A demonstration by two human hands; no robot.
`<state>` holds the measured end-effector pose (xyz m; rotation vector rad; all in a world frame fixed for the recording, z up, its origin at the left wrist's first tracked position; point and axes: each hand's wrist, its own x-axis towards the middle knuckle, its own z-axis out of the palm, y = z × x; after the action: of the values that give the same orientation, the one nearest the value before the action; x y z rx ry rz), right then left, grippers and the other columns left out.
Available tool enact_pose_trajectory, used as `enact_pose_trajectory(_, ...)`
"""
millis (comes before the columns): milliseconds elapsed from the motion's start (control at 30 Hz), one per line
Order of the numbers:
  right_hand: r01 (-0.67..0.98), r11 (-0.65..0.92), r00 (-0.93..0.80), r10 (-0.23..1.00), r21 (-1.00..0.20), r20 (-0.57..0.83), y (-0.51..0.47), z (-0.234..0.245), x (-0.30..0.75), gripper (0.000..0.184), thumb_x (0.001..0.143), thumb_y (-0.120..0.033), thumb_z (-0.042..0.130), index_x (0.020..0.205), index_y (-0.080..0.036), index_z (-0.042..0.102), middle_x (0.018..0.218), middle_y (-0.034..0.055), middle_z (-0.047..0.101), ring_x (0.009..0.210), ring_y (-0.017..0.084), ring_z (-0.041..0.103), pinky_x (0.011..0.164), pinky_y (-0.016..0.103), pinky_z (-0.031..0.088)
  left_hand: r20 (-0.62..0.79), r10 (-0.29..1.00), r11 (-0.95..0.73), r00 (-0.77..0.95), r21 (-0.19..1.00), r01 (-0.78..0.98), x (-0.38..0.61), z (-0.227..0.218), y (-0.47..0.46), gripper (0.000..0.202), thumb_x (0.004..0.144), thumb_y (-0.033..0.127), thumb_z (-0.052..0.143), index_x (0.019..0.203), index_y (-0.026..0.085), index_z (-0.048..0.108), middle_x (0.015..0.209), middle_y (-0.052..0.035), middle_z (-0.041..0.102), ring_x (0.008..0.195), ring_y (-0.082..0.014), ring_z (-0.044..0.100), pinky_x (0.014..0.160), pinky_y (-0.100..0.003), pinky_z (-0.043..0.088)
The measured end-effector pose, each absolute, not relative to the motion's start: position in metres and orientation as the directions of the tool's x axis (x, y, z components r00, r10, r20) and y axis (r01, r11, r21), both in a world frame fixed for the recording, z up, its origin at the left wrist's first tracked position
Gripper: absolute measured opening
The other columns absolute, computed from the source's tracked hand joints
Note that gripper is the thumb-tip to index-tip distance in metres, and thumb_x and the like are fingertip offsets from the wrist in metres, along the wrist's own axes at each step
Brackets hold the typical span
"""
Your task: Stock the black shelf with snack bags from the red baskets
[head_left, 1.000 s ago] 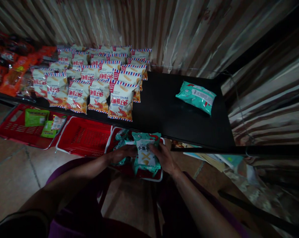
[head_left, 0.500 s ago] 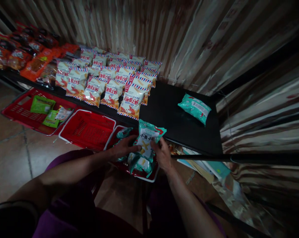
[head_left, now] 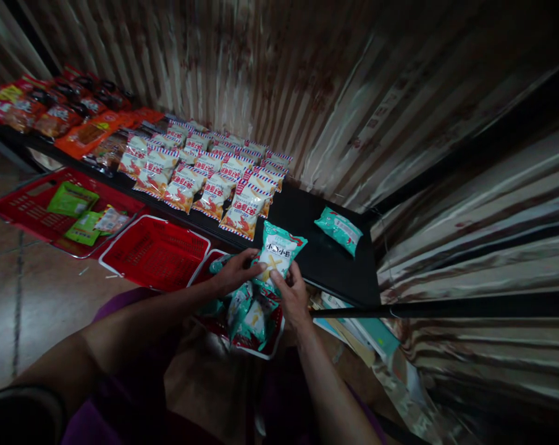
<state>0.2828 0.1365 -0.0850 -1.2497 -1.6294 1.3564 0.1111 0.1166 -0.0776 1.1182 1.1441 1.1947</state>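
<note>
A teal and white snack bag (head_left: 281, 247) is held up between my two hands, its printed front facing me. My left hand (head_left: 236, 272) grips its left side, with the thumb across the front. On its lower right, my right hand (head_left: 292, 292) pinches it with the thumb in front; the fingers behind are hidden. Below them, a red basket (head_left: 273, 346) with a white rim holds several more teal snack bags (head_left: 252, 318). Another teal bag (head_left: 339, 230) lies on the black shelf (head_left: 302, 210), to the right and farther off.
White snack bags with striped edges (head_left: 246, 207) stand in rows on the shelf. Orange and red food packs (head_left: 59, 120) fill its left end. An empty red basket (head_left: 161, 250) sits beside another basket (head_left: 22, 201) with green packets (head_left: 73, 199). A dark bar (head_left: 422, 306) crosses at right.
The held bag has been lifted off the basket toward the shelf edge, and its front is turned more squarely to me. The camera view has shifted slightly.
</note>
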Motion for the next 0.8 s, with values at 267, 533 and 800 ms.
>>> enact_pose_trajectory(267,0.057,-0.062,-0.225,0.971,-0.996,-0.073,0.137,-0.077,0.278,0.064,0.076,-0.048,0.061,0.132,-0.026,0.039,0.121,0.0062,0.063,0.102,0.024,0.064,0.086,0.037,0.053,-0.075,0.997,0.077,0.02,0.964,-0.256,0.125,-0.062,0.137,0.054,0.068,0.054,0.067,0.104,0.014,0.059,0.092,-0.0051,0.063,0.085,-0.0178,0.059,0.076,-0.027,0.045)
enact_pose_trajectory(533,-0.036,-0.113,-0.245,0.964,-0.993,-0.101,0.134,-0.084,0.284,0.078,0.075,-0.043,0.066,0.14,-0.026,0.027,0.136,0.0093,0.051,0.117,0.026,0.056,0.096,0.043,0.047,-0.077,0.996,0.067,-0.047,0.98,-0.189,0.132,-0.072,0.144,0.042,0.073,0.054,0.06,0.087,0.014,0.059,0.078,-0.0011,0.062,0.071,-0.0139,0.055,0.063,-0.023,0.042)
enact_pose_trajectory(800,0.055,-0.064,-0.19,0.979,-0.996,-0.073,0.136,-0.096,0.286,0.071,0.077,-0.048,0.062,0.138,-0.026,0.034,0.135,0.0089,0.052,0.122,0.024,0.052,0.101,0.045,0.043,-0.078,0.986,0.055,-0.146,0.986,-0.158,0.132,-0.07,0.151,0.038,0.076,0.052,0.056,0.082,0.014,0.058,0.074,-0.0001,0.06,0.069,-0.0129,0.053,0.062,-0.023,0.042)
